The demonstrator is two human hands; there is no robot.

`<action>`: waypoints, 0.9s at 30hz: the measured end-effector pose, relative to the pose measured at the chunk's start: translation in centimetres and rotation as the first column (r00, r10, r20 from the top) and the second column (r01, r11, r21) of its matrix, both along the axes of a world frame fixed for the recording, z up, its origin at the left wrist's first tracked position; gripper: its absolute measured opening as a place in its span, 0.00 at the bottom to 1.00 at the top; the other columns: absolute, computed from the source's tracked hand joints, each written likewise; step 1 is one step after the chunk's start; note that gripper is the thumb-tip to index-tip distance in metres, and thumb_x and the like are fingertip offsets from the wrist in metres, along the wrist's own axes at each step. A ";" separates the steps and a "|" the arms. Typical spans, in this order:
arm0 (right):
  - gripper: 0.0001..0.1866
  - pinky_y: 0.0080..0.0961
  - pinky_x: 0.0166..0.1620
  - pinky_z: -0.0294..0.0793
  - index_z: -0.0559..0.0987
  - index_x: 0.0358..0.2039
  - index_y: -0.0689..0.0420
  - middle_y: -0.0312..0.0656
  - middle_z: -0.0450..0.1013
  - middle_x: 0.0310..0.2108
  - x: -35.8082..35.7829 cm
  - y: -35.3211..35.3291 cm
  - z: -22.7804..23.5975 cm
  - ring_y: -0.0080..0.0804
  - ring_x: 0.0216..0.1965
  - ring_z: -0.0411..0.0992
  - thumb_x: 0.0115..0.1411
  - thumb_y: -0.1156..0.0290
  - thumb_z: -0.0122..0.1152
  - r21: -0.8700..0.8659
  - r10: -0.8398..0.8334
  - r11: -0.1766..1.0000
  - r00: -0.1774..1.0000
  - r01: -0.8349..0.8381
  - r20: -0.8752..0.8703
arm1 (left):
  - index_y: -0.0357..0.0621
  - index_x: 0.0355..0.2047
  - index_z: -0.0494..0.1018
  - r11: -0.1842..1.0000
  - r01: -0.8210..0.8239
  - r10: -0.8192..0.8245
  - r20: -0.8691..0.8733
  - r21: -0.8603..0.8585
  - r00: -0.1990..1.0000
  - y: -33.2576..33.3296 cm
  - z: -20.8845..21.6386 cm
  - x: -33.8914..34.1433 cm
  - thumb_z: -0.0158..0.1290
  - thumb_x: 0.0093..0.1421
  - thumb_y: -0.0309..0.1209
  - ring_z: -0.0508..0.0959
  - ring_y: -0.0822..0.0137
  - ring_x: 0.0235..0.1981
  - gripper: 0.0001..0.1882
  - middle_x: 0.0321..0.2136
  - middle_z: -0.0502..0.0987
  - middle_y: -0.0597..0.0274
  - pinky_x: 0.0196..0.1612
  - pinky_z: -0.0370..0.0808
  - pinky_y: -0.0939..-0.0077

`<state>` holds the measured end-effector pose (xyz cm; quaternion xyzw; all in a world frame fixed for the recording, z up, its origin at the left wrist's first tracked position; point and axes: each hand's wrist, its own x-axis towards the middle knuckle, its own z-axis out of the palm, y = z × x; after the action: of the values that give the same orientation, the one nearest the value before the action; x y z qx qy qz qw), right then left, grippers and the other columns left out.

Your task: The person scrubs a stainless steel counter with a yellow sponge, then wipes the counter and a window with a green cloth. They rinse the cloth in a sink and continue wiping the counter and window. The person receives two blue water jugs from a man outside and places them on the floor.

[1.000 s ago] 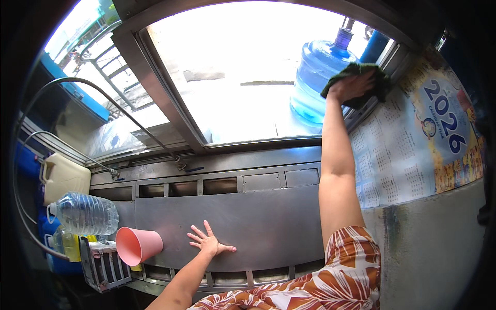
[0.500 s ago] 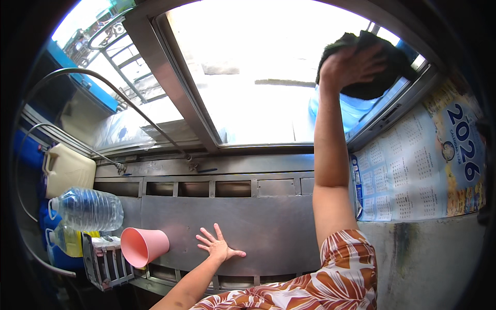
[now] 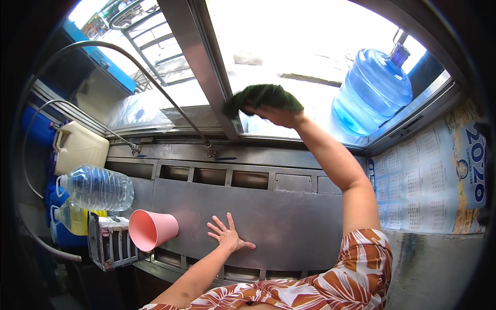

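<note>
Left of the blue water jug [image 3: 369, 95], the right hand [image 3: 276, 115] bears a dark green cloth [image 3: 271, 95], finger closure unclear; below-left of the jug, the left hand [image 3: 228, 239] lies spread-fingered on the steel counter [image 3: 289, 227].

The cloth [image 3: 271, 96] is dark green, the container [image 3: 164, 227] pink.

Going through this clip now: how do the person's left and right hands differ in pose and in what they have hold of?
The left hand is spread on the grey metal panel, while the right hand is raised near the window frame. The left hand is empty; the right hand has a dark green cloth against it, partly hiding its grip. Both hands are bare.
</note>
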<state>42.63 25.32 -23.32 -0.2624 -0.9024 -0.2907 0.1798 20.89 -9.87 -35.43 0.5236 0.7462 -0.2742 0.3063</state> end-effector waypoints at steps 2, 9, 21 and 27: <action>0.25 0.34 0.60 0.64 0.71 0.57 0.35 0.35 0.63 0.61 -3.3 2.2 8.4 0.40 0.62 0.60 0.58 0.63 0.58 0.185 0.163 0.979 0.894 -0.092 -0.418 | 0.51 0.67 0.19 1.000 -0.004 0.004 0.008 0.016 1.000 0.0 0.0 0.0 0.65 0.19 0.71 0.22 0.20 0.63 0.87 0.63 0.18 0.23 0.59 0.34 0.22; 0.25 0.63 0.60 0.45 0.72 0.57 0.39 0.38 0.65 0.59 -10.3 1.2 5.0 0.43 0.66 0.54 0.57 0.56 0.56 0.255 -0.118 0.927 0.861 0.274 -0.495 | 0.52 0.67 0.17 1.000 -0.004 0.004 0.011 -0.007 1.000 0.1 0.0 -0.2 0.66 0.18 0.72 0.20 0.21 0.62 0.88 0.62 0.16 0.23 0.59 0.33 0.22; 0.15 0.37 0.54 0.68 0.79 0.47 0.48 0.40 0.74 0.47 -4.0 -0.4 -7.6 0.43 0.50 0.70 0.59 0.64 0.55 -0.517 0.103 0.832 0.972 -0.201 -0.212 | 0.51 0.67 0.18 1.000 -0.011 0.011 0.052 0.005 0.999 0.0 1.0 -0.4 0.67 0.21 0.70 0.20 0.21 0.62 0.87 0.62 0.17 0.23 0.59 0.33 0.23; 0.18 0.38 0.51 0.69 0.79 0.50 0.42 0.38 0.74 0.46 -7.8 0.3 13.0 0.42 0.47 0.71 0.58 0.69 0.57 0.340 0.230 0.940 0.805 -0.038 -0.547 | 0.54 0.68 0.20 1.000 -0.026 0.026 0.048 -0.003 0.999 -0.1 0.9 -0.4 0.66 0.20 0.70 0.20 0.22 0.63 0.86 0.63 0.18 0.25 0.60 0.33 0.24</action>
<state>34.86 25.64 -10.36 -0.2412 -0.7634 -0.3222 0.5053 20.50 -9.99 -34.51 0.5199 0.7451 -0.2584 0.3283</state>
